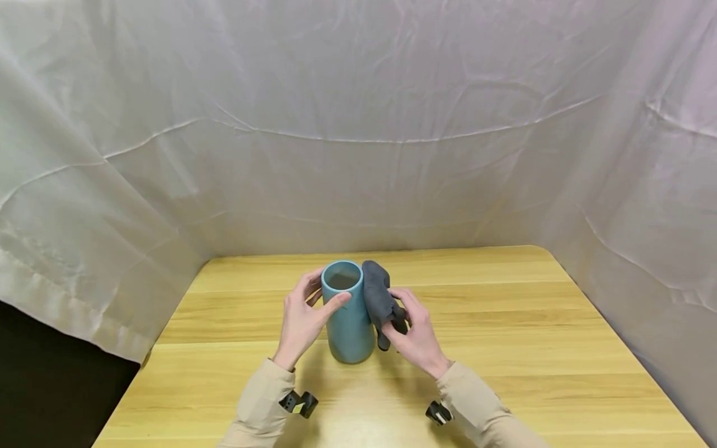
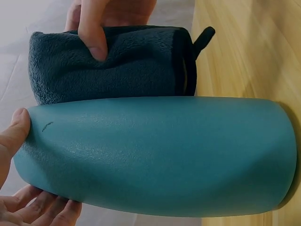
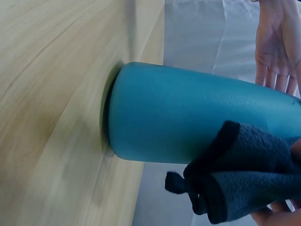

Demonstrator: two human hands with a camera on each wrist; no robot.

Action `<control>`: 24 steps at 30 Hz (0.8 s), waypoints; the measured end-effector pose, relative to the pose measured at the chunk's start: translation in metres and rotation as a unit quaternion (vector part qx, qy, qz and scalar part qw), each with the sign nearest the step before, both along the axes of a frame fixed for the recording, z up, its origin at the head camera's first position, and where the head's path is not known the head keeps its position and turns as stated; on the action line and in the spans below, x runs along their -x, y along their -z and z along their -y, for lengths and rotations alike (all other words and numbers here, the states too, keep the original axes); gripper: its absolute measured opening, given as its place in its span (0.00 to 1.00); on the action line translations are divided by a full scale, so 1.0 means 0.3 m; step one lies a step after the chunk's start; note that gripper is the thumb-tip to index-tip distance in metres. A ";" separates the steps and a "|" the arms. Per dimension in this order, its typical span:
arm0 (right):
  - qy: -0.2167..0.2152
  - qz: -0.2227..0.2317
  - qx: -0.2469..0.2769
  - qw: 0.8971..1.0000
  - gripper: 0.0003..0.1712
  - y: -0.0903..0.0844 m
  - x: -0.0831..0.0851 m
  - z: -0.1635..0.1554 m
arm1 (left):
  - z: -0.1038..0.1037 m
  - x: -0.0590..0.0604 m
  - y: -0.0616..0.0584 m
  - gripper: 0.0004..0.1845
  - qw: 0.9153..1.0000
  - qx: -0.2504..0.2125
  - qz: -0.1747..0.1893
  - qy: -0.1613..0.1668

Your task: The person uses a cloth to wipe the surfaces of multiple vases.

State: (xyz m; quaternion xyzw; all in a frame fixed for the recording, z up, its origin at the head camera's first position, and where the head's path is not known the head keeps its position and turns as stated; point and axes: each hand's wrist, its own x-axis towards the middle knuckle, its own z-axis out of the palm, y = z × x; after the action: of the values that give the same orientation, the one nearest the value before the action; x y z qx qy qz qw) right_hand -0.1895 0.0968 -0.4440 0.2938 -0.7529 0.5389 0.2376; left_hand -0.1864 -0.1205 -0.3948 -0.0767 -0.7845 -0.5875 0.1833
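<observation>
A tall blue-green vase (image 1: 350, 330) stands upright on the wooden table, its round mouth facing up. My left hand (image 1: 301, 320) holds it near the rim, thumb on the near side and fingers round the left. In the left wrist view a small dark mark shows on the vase (image 2: 164, 155) close to the thumb. My right hand (image 1: 419, 339) grips a folded dark grey cloth (image 1: 377, 292) against the vase's right side. The fleecy cloth (image 3: 254, 183) has a hanging loop at its lower end, seen in the right wrist view.
The light wooden table (image 1: 504, 323) has rounded far corners. Pale grey fabric (image 1: 358, 174) hangs behind it and along both sides. A dark area (image 1: 50, 379) lies past the table's left edge. Small black devices (image 1: 299, 403) are strapped at both wrists.
</observation>
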 end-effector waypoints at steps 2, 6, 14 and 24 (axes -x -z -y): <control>-0.026 0.009 0.001 1.000 0.30 -0.001 0.000 -0.007 | 0.000 -0.001 -0.003 0.31 1.000 0.001 0.002 0.001; -0.094 0.041 0.012 0.995 0.25 -0.007 -0.003 -0.025 | 0.003 -0.003 -0.007 0.31 1.000 0.002 0.006 0.004; -0.108 0.102 0.025 0.989 0.16 -0.041 0.002 -0.034 | 0.005 -0.005 -0.009 0.31 1.000 0.004 0.008 0.007; -0.058 0.144 0.002 0.988 0.37 -0.086 0.020 -0.019 | 0.000 -0.007 -0.009 0.31 1.000 0.007 0.002 0.011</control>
State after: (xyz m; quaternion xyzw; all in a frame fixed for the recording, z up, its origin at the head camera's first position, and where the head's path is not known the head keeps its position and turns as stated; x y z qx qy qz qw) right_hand -0.1956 0.1024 -0.4181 0.2555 -0.7598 0.5901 0.0960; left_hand -0.1843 -0.1204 -0.3922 -0.0859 -0.7878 -0.5844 0.1747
